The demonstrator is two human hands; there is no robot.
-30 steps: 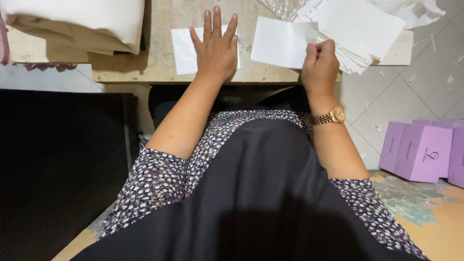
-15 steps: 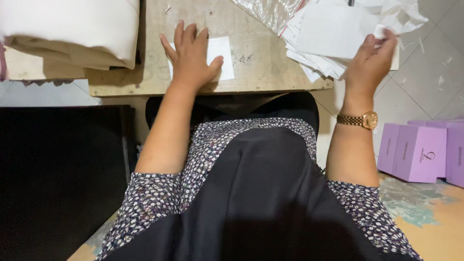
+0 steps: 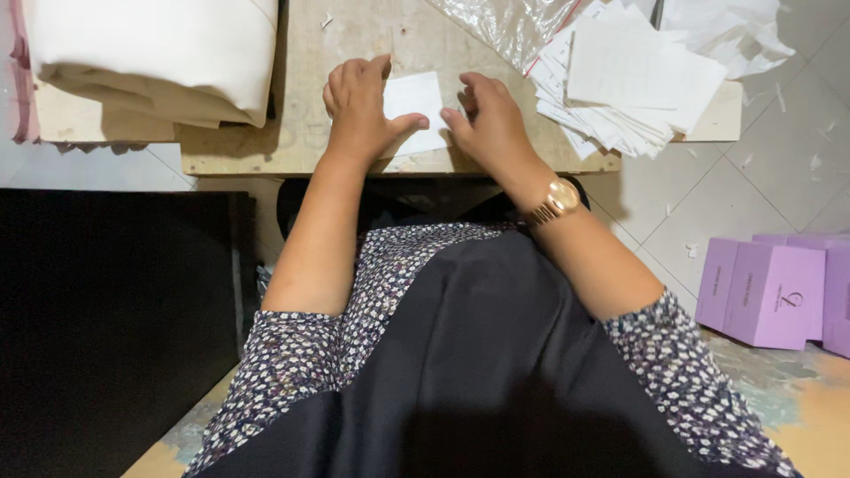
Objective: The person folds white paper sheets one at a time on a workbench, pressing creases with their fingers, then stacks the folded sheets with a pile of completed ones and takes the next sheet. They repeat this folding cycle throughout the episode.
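Hands meet at upper centre of the frame: left hand (image 3: 359,106) and right hand (image 3: 490,124), fingers loosely spread, press a white paper sheet (image 3: 414,111) on the wooden counter (image 3: 301,133).

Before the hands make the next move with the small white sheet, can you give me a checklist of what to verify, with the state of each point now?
1. Small white sheet lies flat on the wooden board: ok.
2. Left hand rests on the sheet's left edge: ok.
3. Right hand is at the sheet's right edge: ok; whether its fingertips press the sheet, cannot tell.
4. Sheet lies apart from the stack of white sheets: ok.
5. Plastic bag is clear of the sheet: ok.
6. Only one sheet lies under the hands: cannot tell.
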